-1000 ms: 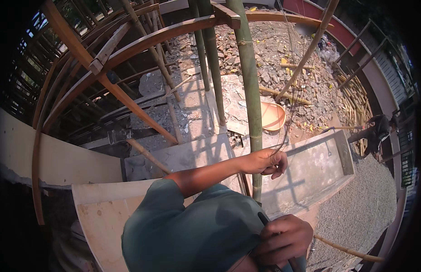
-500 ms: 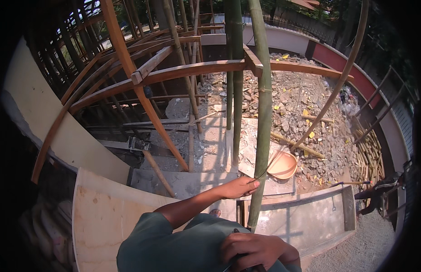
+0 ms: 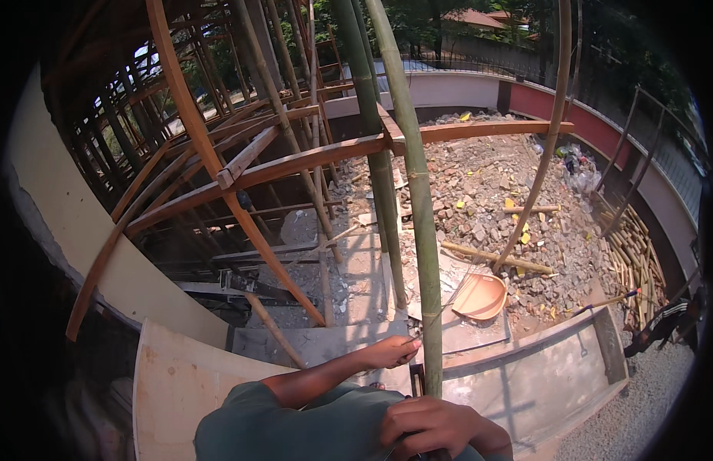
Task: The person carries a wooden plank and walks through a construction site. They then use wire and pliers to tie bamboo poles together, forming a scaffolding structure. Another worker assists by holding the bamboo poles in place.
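My left hand (image 3: 392, 352) reaches forward with its fingers pinched, just left of a thick green bamboo pole (image 3: 424, 230). Thin dark strands of wire or cord (image 3: 458, 292) run up and right on the pole's far side, in line with this hand. Close to my green shirt, my right hand (image 3: 433, 424) is bent in with curled fingers; what lies under them is hidden. A second green bamboo pole (image 3: 383, 207) stands behind the first. Reddish wooden beams (image 3: 318, 157) cross at the poles, with a short wood block (image 3: 392, 131) at the joint.
An orange dustpan-shaped scoop (image 3: 481, 296) lies beyond the poles, before a heap of broken rubble (image 3: 479, 207). At right are a shallow mixing trough (image 3: 525, 384), gravel (image 3: 640, 399) and stacked bamboo (image 3: 633, 253). A plywood sheet (image 3: 195, 384) and slanted props (image 3: 276, 265) stand left.
My left hand has drawn back from in front of the green bamboo pole to its left side. My right hand stays near my body. The whole view has tilted and shifted.
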{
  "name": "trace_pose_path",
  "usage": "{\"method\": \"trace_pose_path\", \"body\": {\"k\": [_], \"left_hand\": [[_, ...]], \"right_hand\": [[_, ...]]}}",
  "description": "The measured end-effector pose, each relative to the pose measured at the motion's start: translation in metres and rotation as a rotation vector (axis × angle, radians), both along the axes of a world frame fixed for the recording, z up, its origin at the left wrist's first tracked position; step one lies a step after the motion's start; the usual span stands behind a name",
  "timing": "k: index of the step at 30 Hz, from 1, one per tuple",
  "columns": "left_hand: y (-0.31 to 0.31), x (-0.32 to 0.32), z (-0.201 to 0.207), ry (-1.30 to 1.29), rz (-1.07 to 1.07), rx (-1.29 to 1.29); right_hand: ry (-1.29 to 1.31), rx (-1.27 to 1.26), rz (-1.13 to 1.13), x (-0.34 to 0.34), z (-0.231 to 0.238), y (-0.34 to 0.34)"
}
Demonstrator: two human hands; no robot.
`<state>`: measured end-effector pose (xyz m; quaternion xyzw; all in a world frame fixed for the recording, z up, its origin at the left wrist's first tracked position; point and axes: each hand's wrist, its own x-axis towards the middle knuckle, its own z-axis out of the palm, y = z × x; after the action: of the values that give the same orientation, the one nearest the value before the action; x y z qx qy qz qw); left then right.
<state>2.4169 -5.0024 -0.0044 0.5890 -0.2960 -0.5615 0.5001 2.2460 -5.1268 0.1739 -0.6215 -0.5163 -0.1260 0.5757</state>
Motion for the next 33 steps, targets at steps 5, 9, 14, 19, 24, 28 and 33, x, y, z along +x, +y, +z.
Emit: {"method": "trace_pose_path", "body": {"k": [5,9,14,19,24,28,33], "left_hand": [[-0.022,-0.014,-0.014,-0.253,0.006,-0.214],[0.012,-0.018,-0.013,-0.161,0.17,-0.164],[0.053,-0.022,-0.037,-0.012,0.395,-0.183],[0.096,-0.022,-0.046,0.092,0.604,-0.226],[0.114,0.011,-0.055,-0.024,0.613,-0.184],[0.11,0.053,-0.059,0.096,0.589,-0.503],[0.103,0.102,-0.046,0.058,0.417,-0.432]], "right_hand": [[0.06,0.119,0.086,-0.013,-0.009,0.01],[0.202,0.194,0.379,0.016,-0.009,0.027],[0.363,0.441,0.479,0.03,-0.045,0.053],[0.45,0.108,0.708,0.061,-0.074,0.038],[0.552,0.321,0.585,0.096,-0.088,0.044],[0.844,0.269,-0.371,0.127,-0.147,0.0],[0.964,0.047,-0.744,0.191,-0.164,0.046]]}}
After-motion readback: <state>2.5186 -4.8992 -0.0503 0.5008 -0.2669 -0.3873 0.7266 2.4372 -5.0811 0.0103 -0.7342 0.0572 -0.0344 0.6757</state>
